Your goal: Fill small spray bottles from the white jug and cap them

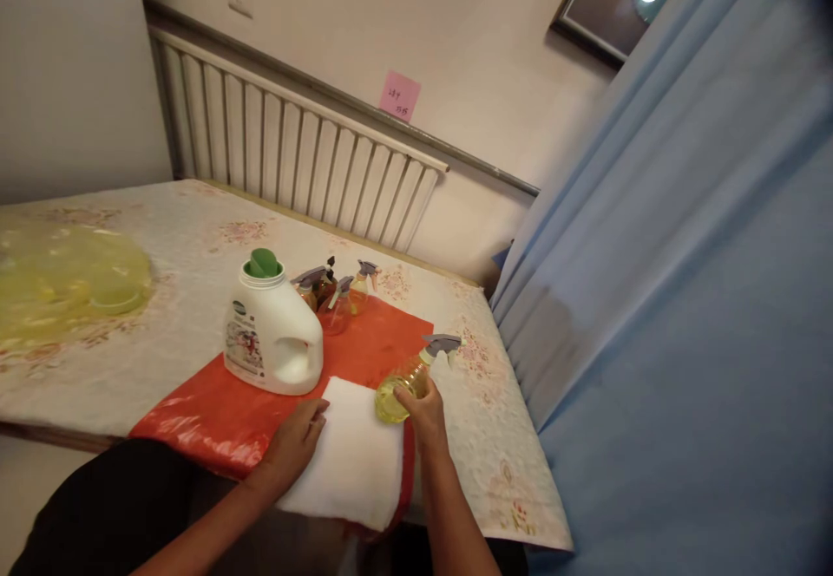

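Note:
My right hand [426,411] is wrapped round a clear spray bottle [389,402] with yellow liquid and a grey trigger head. The bottle is tilted, its base toward me and its head pointing away to the right, above the right edge of a folded white cloth [355,459]. My left hand [298,437] lies at the cloth's left edge, fingers loosely extended, with nothing seen in it. Under the cloth is a red plastic sheet [201,411]. A white jug [273,333] with a green cap piece [264,262] in its mouth stands beyond my left hand.
Several more spray bottles [335,307] stand together behind the jug. At the far left lies a yellow translucent plastic thing [71,277] on the flowered tablecloth [182,255]. A radiator [292,142] runs along the wall; a blue curtain [683,298] hangs at the right.

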Demonstrator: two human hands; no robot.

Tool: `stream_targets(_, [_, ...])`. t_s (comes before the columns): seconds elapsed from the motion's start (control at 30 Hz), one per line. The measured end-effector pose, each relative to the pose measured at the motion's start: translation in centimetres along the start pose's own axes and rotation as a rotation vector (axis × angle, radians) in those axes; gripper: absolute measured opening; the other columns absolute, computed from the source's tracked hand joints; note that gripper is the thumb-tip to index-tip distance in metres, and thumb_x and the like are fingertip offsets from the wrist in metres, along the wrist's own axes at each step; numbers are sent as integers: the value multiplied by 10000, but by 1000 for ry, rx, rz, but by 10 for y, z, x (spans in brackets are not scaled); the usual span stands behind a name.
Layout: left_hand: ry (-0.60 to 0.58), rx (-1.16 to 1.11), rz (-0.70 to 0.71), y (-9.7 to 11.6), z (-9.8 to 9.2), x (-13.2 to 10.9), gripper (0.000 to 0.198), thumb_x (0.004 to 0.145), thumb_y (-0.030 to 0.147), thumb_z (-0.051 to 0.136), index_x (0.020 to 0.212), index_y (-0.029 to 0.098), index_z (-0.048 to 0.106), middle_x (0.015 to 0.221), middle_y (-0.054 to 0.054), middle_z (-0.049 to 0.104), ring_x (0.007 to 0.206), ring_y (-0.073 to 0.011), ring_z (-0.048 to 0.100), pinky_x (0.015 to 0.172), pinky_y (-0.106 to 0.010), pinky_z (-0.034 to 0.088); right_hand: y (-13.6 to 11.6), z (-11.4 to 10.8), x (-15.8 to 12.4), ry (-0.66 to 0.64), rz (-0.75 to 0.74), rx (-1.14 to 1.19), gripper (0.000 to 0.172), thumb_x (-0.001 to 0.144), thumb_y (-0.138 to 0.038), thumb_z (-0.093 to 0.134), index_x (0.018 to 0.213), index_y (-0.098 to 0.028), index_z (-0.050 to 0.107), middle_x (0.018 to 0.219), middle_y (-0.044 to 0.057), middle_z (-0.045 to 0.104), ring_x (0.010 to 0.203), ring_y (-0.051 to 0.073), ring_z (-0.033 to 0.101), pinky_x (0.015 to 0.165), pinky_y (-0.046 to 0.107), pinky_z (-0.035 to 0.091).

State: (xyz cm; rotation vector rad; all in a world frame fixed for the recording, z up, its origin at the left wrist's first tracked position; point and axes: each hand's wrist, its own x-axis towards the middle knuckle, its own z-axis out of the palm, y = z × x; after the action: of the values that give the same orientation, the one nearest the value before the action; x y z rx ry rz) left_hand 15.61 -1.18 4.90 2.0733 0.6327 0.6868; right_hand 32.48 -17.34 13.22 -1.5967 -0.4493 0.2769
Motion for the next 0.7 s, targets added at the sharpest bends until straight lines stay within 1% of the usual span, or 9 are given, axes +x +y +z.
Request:
stream_targets(0.1, [-13, 30, 50, -2, 14, 6, 319, 867, 341, 428, 1052, 185, 635, 1088, -129, 708, 1057, -276, 659, 975, -453, 508, 6, -16, 14, 61, -9, -48, 515, 614, -348, 793, 1066, -134, 672, 964, 89, 758, 891, 262, 707, 778, 332, 557])
stream_targets(0.2, [-26, 54, 102, -5, 29, 14, 317, 875, 323, 435, 1084, 198, 638, 1132, -130, 697, 1108, -274, 637, 1027, -451, 476, 12, -31, 33, 125, -33, -97, 517, 617, -379, 789, 1064, -142, 677, 977, 86, 757, 921, 266, 703, 797, 332, 552])
stream_targets(0.27, [-29, 115, 136, -11, 38, 17, 325, 892, 319, 421, 1106, 202, 636, 1145, -132, 698, 1116, -272, 637, 1038, -448, 472, 16, -41, 49, 172, -44, -133, 531, 609, -392, 791, 1064, -141, 679, 992, 95, 755, 938, 273, 701, 802, 335, 550])
stream_targets(0.33, [-13, 210, 162, -20, 47, 17, 337, 909, 324, 402, 1111, 194, 638, 1147, -140, 702, 1122, -276, 639, 1042, -454, 474, 21, -49, 67, 221, -51, -169, 566, 594, -398, 796, 1080, -136, 673, 1018, 110, 750, 960, 281, 696, 808, 337, 547])
stream_targets(0.4, [39, 278, 168, -28, 53, 15, 342, 915, 345, 402, 1128, 215, 637, 1166, -124, 704, 1150, -278, 629, 1053, -459, 470, 26, -55, 88, 263, -56, -203, 595, 584, -403, 795, 1098, -133, 665, 1049, 121, 742, 986, 286, 690, 822, 337, 541])
stream_targets(0.53, [62, 334, 176, -38, 58, 10, 338, 913, 389, 429, 1129, 245, 645, 1170, -90, 719, 1122, -273, 655, 1009, -432, 515, 34, -58, 132, 327, -58, -271, 625, 554, -415, 798, 1092, -128, 663, 1080, 138, 728, 1023, 299, 672, 855, 346, 523])
stream_targets(0.7, [98, 388, 201, -47, 59, 6, 349, 912, 419, 448, 1147, 263, 654, 1168, -67, 735, 1091, -275, 685, 987, -431, 545, 39, -46, 184, 345, -78, -336, 665, 541, -435, 797, 1104, -112, 655, 1080, 149, 721, 991, 291, 678, 862, 338, 510])
